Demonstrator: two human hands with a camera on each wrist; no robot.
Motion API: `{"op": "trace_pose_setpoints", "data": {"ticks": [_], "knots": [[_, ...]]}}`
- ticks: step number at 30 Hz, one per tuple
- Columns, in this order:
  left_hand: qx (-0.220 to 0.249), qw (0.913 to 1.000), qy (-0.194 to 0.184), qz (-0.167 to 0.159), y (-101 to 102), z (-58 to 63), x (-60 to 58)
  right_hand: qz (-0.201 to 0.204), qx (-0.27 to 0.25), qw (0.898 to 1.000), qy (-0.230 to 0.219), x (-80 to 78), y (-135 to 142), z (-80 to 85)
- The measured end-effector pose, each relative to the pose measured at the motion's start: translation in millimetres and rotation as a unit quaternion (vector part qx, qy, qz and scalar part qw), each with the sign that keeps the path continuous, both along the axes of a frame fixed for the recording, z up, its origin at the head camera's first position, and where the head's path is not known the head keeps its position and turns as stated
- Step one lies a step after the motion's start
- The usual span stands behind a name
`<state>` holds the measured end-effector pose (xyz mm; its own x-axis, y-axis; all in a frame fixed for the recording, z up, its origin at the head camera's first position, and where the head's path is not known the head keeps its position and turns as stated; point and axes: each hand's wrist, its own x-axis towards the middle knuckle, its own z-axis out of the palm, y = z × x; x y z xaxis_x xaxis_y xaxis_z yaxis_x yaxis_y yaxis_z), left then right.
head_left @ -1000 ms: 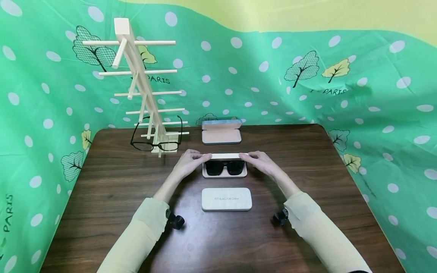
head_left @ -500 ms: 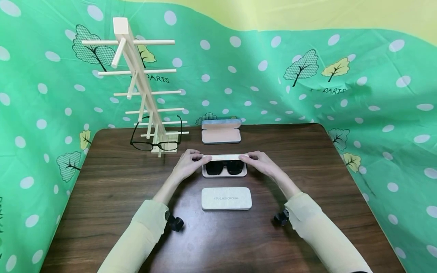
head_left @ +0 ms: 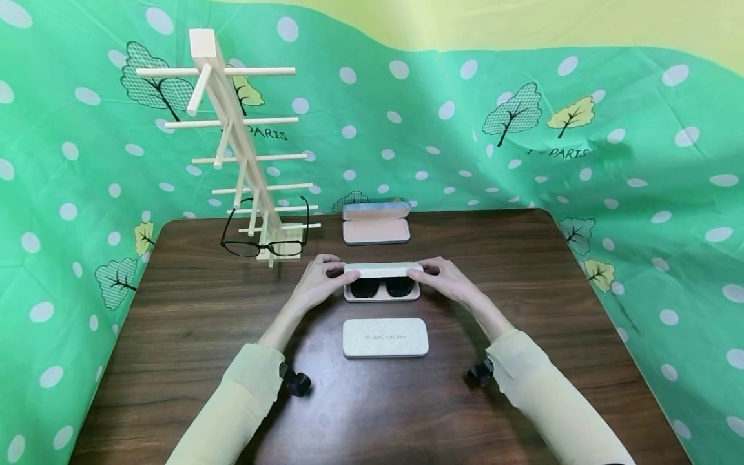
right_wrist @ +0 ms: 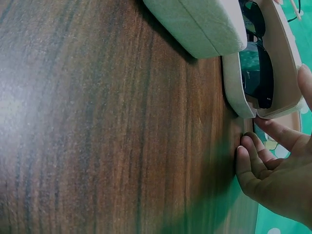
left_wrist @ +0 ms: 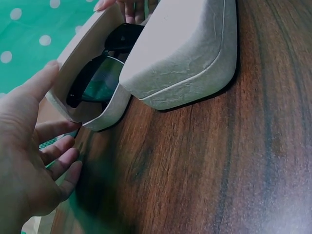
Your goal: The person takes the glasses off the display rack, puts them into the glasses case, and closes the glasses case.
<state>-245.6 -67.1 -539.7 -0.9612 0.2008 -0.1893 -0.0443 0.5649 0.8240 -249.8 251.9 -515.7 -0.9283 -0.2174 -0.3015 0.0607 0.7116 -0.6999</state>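
In the head view an open white glasses case [head_left: 382, 298] sits mid-table, with black sunglasses [head_left: 400, 288] inside. Its lid [head_left: 383, 270] leans forward over the upper part of the lenses. My left hand [head_left: 320, 281] holds the lid's left end, thumb on the front edge and index finger by the hinge side. At the other end my right hand [head_left: 446, 279] grips it likewise. Both wrist views show the sunglasses [left_wrist: 100, 80] between tray and lid. Nearer me lies a closed pale glasses case [head_left: 385, 338] with printed lettering.
Behind, an open glasses case [head_left: 376, 231] with a pink lining stands near the table's [head_left: 476, 245] far edge. A wooden rack [head_left: 232, 123] with pegs rises at the back left. Black-framed eyeglasses [head_left: 264, 247] hang on its lower part.
The lid of the white case has tilted forward and down, covering more of the sunglasses. Both thumbs have come slightly down and toward me with it.
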Motion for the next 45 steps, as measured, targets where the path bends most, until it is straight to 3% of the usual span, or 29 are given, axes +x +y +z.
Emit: {"op": "trace_pose_setpoints", "data": {"ticks": [13,25,45], "knots": [[-0.005,0.9997,0.017,-0.015,-3.1,-2.4,2.7,0.005,-0.014,1.0,0.016,3.0,2.2,-2.6],[-0.025,0.9988,0.036,-0.022,-3.3,-1.6,6.6,0.025,-0.015,0.997,0.065,5.2,3.6,-11.4],[-0.03,0.9966,0.066,-0.039,-3.5,-4.0,9.5,0.019,-0.014,0.996,0.087,11.0,3.5,-15.7]]}}
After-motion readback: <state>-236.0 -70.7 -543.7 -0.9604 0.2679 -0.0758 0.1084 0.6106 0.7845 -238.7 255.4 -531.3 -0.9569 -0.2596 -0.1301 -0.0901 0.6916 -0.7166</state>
